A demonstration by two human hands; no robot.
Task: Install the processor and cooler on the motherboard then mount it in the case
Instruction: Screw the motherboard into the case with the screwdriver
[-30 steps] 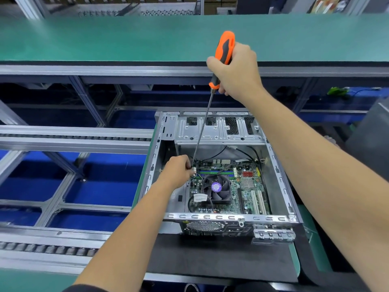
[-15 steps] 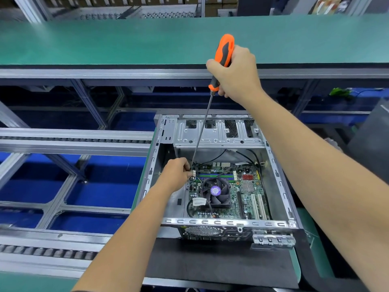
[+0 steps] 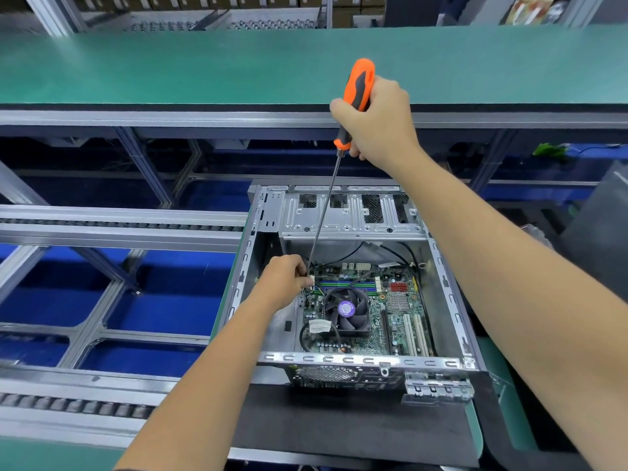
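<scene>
An open metal computer case (image 3: pixel 445 277) lies on a black mat. Inside it sits the green motherboard (image 3: pixel 401 307) with a black cooler fan (image 3: pixel 346 311) on top. My right hand (image 3: pixel 377 124) grips the orange and black handle of a long screwdriver (image 3: pixel 356 86), high above the case. Its thin shaft slants down to the board's far left corner. There my left hand (image 3: pixel 285 280) pinches the shaft near its tip, which the fingers hide.
A black mat (image 3: pixel 339 423) lies under the case at the front edge. Roller conveyor rails (image 3: pixel 119 229) run on the left over blue flooring. A green shelf (image 3: pixel 170 66) spans the back. A grey panel (image 3: pixel 598 232) stands at the right.
The screwdriver and both hands stay in about the same place. The view has shifted slightly, so the case sits a little lower in the frame.
</scene>
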